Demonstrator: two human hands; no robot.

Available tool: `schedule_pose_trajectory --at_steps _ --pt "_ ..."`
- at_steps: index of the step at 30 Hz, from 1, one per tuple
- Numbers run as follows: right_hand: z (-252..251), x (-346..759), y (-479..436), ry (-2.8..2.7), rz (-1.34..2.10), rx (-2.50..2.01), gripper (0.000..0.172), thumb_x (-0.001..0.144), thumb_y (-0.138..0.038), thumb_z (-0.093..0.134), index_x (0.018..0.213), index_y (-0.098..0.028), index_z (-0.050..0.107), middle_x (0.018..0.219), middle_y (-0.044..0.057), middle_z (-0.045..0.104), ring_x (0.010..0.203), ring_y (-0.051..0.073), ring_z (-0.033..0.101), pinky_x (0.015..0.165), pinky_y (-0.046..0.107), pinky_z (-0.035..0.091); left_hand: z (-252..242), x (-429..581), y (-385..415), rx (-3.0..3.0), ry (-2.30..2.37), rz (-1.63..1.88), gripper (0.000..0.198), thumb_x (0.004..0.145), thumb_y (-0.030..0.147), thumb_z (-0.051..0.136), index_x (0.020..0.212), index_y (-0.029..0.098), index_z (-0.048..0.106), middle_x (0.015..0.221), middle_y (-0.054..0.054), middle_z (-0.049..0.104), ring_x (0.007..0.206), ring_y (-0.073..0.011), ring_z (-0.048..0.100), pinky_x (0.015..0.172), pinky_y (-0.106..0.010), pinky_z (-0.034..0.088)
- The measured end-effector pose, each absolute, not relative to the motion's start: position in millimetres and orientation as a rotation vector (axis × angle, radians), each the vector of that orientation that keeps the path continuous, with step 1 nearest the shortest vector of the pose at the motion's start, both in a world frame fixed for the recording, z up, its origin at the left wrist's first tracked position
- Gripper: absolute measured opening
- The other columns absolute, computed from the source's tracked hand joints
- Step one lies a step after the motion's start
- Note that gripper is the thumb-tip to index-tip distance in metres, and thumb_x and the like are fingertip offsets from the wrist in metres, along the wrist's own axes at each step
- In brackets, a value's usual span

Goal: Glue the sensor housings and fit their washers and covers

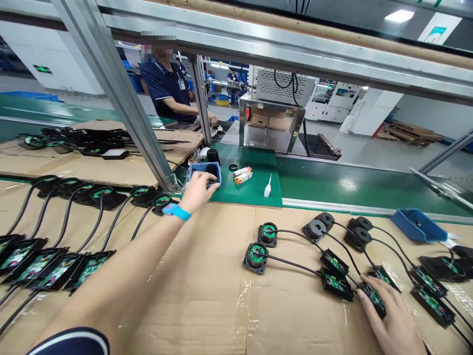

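My left hand (199, 190), with a blue band (177, 212) on its wrist, reaches over a small blue bin (204, 168). Its thumb and forefinger are apart, near dark round parts in the bin; the other fingertips are partly hidden. On the right, my right hand (393, 318) has its thumb and fingers on either side of an open black box with a green circuit board (373, 298), lying on the cardboard. Cables join such boxes to round black housings; two housings, one of them here (256, 257), show green discs, while others wear black ring covers (317, 228).
Wired black units (92, 268) line the left side. Beyond the bin, a green mat (258, 155) bears small boxes (243, 175), a black ring (233, 167) and a white dropper bottle (267, 190). A metal post (118, 93) slants nearby. Another blue bin (419, 226) stands right. A co-worker (166, 88) stands behind.
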State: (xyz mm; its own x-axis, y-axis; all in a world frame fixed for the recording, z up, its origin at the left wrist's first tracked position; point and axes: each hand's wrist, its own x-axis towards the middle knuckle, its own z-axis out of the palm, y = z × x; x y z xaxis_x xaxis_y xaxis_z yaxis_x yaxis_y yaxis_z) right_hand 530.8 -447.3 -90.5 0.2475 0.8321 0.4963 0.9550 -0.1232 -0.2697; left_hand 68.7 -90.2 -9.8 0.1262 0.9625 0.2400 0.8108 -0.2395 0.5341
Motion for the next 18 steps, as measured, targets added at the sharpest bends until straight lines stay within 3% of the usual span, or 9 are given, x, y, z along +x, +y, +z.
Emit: schedule_pose_trajectory --at_steps 8,11,14,18 --pt "-21.8 485.5 -361.6 -1.815 -0.024 -1.704 0.025 0.099 -0.046 0.059 0.115 -0.030 0.070 0.118 0.006 0.072 0.114 0.027 0.068 0.098 0.042 0.053 -3.0 42.1 3.4 2.448 1.809 0.051 0.037 0.098 0.038 0.067 0.129 0.018 0.062 0.133 -0.011 0.063 0.115 -0.0255 0.065 0.097 -0.048 0.058" --pt "2.3 464.8 -295.2 -1.894 0.313 -1.737 0.026 0.099 -0.044 0.058 0.111 -0.026 0.071 0.118 0.008 0.072 0.117 0.028 0.065 0.105 0.046 0.049 -7.8 44.2 21.1 2.473 1.797 -0.143 0.037 0.098 0.039 0.067 0.129 0.018 0.062 0.132 -0.010 0.064 0.114 -0.0251 0.066 0.096 -0.047 0.058" --pt "5.3 444.9 -220.2 -1.900 0.437 -1.785 0.024 0.094 -0.037 0.067 0.114 -0.024 0.071 0.116 0.007 0.072 0.106 0.023 0.069 0.098 0.041 0.054 -13.9 43.1 30.0 2.474 1.819 -0.232 0.037 0.098 0.039 0.067 0.129 0.018 0.062 0.132 -0.010 0.063 0.114 -0.0251 0.066 0.095 -0.047 0.058" --pt "-14.4 416.9 -134.8 -1.861 0.552 -1.877 0.036 0.095 -0.038 0.072 0.124 -0.018 0.065 0.121 0.009 0.069 0.103 0.022 0.069 0.094 0.042 0.058 -21.2 38.3 28.7 2.477 1.852 -0.228 0.038 0.099 0.039 0.066 0.129 0.018 0.061 0.131 -0.011 0.064 0.112 -0.0247 0.066 0.094 -0.047 0.059"
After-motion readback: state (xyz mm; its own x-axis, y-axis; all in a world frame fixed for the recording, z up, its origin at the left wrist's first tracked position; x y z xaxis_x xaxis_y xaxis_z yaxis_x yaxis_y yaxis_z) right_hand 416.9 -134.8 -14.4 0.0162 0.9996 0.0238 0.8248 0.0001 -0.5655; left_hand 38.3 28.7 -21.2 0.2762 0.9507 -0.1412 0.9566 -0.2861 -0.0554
